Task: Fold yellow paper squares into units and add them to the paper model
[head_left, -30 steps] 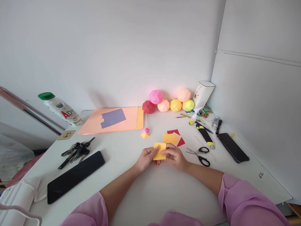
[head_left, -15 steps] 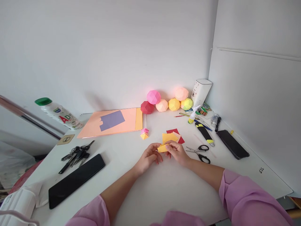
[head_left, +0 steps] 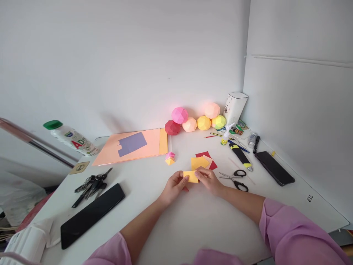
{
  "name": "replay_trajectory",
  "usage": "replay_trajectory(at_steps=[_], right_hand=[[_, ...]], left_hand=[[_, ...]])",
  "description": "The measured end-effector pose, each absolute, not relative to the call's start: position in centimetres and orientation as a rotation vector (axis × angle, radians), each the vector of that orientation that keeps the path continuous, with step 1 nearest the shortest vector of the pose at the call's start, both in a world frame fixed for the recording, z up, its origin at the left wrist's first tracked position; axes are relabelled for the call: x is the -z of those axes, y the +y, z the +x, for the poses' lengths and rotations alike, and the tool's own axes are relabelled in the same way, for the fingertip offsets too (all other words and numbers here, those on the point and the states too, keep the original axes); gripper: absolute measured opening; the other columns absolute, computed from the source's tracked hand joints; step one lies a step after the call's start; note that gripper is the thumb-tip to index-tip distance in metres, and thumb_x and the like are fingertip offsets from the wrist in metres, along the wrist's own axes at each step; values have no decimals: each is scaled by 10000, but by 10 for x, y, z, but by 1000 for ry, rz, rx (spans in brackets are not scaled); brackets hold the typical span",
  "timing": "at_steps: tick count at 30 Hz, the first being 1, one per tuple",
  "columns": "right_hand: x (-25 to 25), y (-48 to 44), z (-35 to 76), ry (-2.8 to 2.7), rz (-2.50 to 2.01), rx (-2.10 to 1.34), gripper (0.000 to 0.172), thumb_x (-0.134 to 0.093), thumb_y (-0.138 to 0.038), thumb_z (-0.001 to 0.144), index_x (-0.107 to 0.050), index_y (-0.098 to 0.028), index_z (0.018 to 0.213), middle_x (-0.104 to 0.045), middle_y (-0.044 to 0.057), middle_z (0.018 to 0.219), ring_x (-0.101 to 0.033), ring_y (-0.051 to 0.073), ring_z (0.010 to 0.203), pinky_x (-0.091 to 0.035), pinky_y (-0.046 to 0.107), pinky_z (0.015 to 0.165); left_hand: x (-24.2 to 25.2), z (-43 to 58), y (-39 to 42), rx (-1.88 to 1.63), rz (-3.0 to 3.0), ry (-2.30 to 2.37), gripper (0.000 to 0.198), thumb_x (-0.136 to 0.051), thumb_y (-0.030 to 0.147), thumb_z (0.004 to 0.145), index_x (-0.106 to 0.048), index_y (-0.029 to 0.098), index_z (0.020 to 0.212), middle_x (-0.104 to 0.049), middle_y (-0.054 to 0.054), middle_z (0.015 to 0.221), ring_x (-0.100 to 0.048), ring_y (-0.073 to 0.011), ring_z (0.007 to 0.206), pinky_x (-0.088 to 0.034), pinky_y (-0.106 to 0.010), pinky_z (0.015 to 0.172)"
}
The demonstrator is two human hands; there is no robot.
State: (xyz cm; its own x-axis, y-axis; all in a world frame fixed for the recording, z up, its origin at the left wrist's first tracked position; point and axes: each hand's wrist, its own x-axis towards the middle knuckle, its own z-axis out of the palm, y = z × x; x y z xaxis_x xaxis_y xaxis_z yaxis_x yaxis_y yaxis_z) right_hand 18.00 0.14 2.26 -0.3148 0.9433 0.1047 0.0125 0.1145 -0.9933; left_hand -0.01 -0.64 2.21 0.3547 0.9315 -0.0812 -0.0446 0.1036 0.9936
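Between my two hands is a small yellow piece of paper (head_left: 191,176), its face toward me. My left hand (head_left: 174,187) pinches its left edge with the thumb in front. My right hand (head_left: 210,180) grips the right edge the same way. Just beyond lie loose paper pieces: a yellow sheet (head_left: 199,162), a dark red sheet (head_left: 202,154) and a peach one partly covered. Small folded pink and yellow paper shapes (head_left: 170,158) stand farther left. Scissors (head_left: 234,176) rest open to the right of my right hand.
Several faceted paper balls (head_left: 179,115) line the wall. Peach and purple sheets (head_left: 132,143) lie back left, near a white bottle (head_left: 71,139). Keys (head_left: 92,185) and a black phone (head_left: 92,216) are at left. A glue bottle (head_left: 224,137), box cutter (head_left: 241,156) and black case (head_left: 274,168) are right.
My left hand has closed on the left edge of the yellow paper. The paper has turned so more of its face shows. The camera view has shifted slightly.
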Motion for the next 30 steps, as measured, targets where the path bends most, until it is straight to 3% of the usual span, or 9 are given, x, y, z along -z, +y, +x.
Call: replay_trajectory(at_steps=[2, 4, 6, 8, 13, 18, 22, 28, 30], right_hand=[[-24, -1, 180, -1505, -917, -1487, 276, -527, -422, 840, -572, -166, 743, -528, -6, 681, -528, 127, 621, -468, 272, 603], [-24, -3, 180, -1489, -864, -1569, 223, -526, -377, 847, -558, -181, 947, -555, -3, 729, -558, 136, 644, -477, 281, 611], [-22, -4, 180, -1504, -855, -1512, 306, -506, -285, 856, -465, -213, 1150, -567, 5, 807, -563, 130, 673, -471, 266, 602], [-19, -4, 180, -1574, -839, -1396, 388, -464, -188, 849, -405, -246, 1227, -562, 14, 871, -548, 116, 674, -454, 240, 564], [-13, -1, 177, -1834, -681, -1042, 286, -437, -91, 798, -591, -229, 995, -535, 62, 981, -556, 150, 827, -490, 278, 646], [-8, 0, 177, -1801, -738, -1117, 270, -520, -126, 794, -576, -233, 1035, -473, 82, 1101, -586, 122, 739, -502, 238, 543], [-9, 0, 177, -1726, -710, -1232, 157, -598, -256, 799, -584, -213, 950, -444, 73, 1109, -595, 108, 694, -531, 265, 562], [-14, -3, 177, -1759, -826, -1096, 195, -681, -341, 729, -586, -194, 812, -459, 91, 1088, -565, 186, 884, -506, 235, 515], [-15, -3, 176, -1780, -844, -1068, 197, -678, -353, 728, -584, -191, 786, -466, 91, 1090, -561, 176, 849, -488, 227, 495]], left_hand=[[-23, 0, -7, -847, 1184, 891, 300, -535, 479, 805, -458, 190, 776, -593, 20, 693, -570, -108, 564, -490, -263, 563], [-24, 0, -8, -823, 1150, 865, 314, -541, 489, 800, -451, 189, 819, -609, 25, 633, -576, -114, 515, -471, -263, 544], [-24, 0, -8, -830, 1130, 875, 326, -538, 497, 799, -449, 185, 837, -626, 16, 611, -598, -132, 515, -461, -260, 529], [-25, 0, -7, -852, 1111, 895, 330, -526, 502, 805, -451, 183, 847, -627, 13, 577, -615, -151, 519, -449, -253, 503], [-27, -1, -5, -891, 1061, 912, 321, -532, 477, 813, -472, 168, 876, -644, -6, 586, -635, -169, 540, -449, -250, 481], [-28, 0, -5, -889, 1048, 885, 313, -554, 457, 805, -497, 159, 880, -662, -24, 656, -632, -164, 554, -449, -246, 471], [-24, 0, -5, -860, 1099, 885, 309, -555, 451, 806, -533, 145, 842, -648, -25, 624, -623, -155, 568, -456, -245, 501], [-24, 0, -6, -858, 1112, 912, 315, -560, 464, 794, -550, 150, 771, -640, -18, 605, -610, -150, 567, -463, -251, 516], [-25, 1, -6, -868, 1104, 925, 318, -563, 471, 787, -552, 153, 777, -643, -15, 607, -616, -155, 571, -462, -252, 509]])
